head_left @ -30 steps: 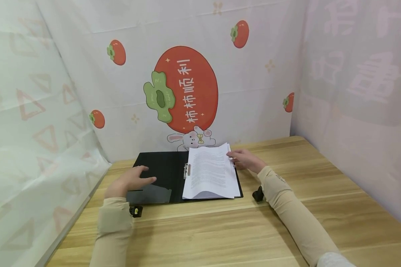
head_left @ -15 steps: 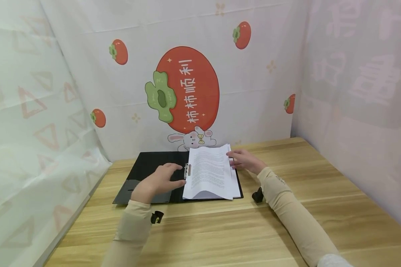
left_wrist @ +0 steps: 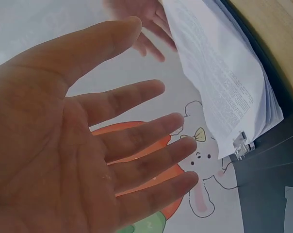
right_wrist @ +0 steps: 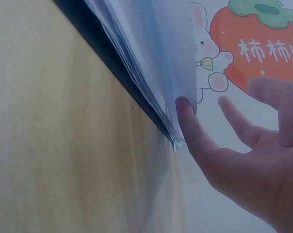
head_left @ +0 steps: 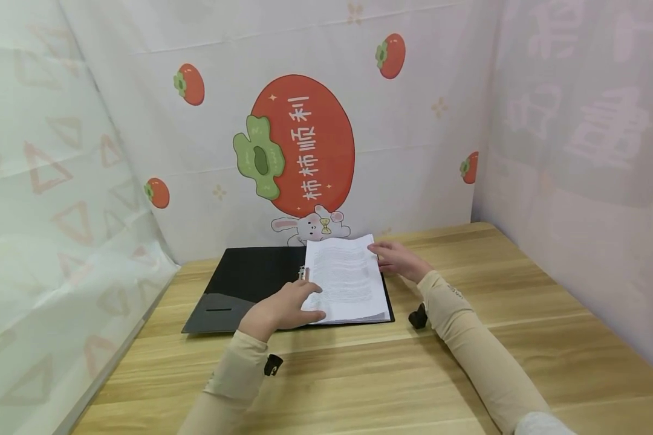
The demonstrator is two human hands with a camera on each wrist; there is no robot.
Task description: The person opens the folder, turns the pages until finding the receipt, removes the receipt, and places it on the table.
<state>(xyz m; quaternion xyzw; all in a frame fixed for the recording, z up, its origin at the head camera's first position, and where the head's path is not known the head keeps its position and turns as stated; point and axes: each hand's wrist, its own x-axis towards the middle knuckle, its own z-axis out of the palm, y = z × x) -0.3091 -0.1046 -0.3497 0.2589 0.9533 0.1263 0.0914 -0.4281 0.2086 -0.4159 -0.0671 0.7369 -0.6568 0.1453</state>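
Observation:
A black folder (head_left: 261, 272) lies spread open on the table, with a stack of printed papers (head_left: 350, 281) on its right side. A metal clip (head_left: 304, 273) sits at the left edge of the stack, near the spine. My left hand (head_left: 288, 307) hovers at the lower left part of the papers; in the left wrist view its fingers (left_wrist: 146, 150) are straight and spread, holding nothing. My right hand (head_left: 404, 262) is at the stack's right edge. In the right wrist view its thumb (right_wrist: 186, 109) touches the paper edge, while the other fingers stand apart.
The wooden table (head_left: 359, 374) extends to the front and right. A white cloth backdrop (head_left: 413, 121) with printed persimmons and a rabbit hangs behind the folder. Cloth walls stand to the left and right. A dark grey pocket (head_left: 217, 311) marks the folder's left cover.
My left hand has travelled right, from above the left cover to the papers' lower left. The top sheet's bulge at the bottom has flattened. My right hand has hardly moved.

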